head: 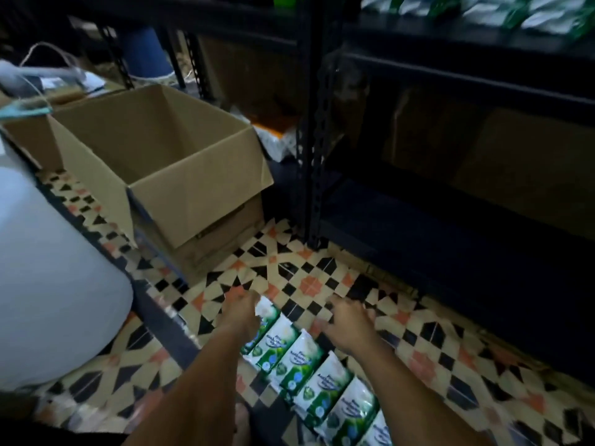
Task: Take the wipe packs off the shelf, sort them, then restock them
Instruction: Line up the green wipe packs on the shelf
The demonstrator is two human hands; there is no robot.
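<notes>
Patterned tiles in cream, black and orange cover the floor (289, 272), and on them a row of white-and-green wipe packs (306, 358) lies edge to edge, running from between the two hands back toward the person. Left hand (240, 312) reaches down to the far end of the row; its fingers (249, 300) are curled over the top corner of the end pack (267, 313), seemingly pinching it, though blur hides the exact grip. Right hand (349, 323) hovers just right of that pack, above the tiles, palm down, its fingers (336, 304) spread loosely apart and holding nothing. Beyond the left fingers stands an open cardboard box (167, 175) with its flaps folded out. Beyond the right fingers rises a dark metal shelf (450, 220), its lowest level near the floor; high on an upper level more packs (502, 9) of the same white and green sit in a row. Left of the left hand, at the frame's edge, bulges a large pale rounded shape (48, 284) too blurred to identify.
</notes>
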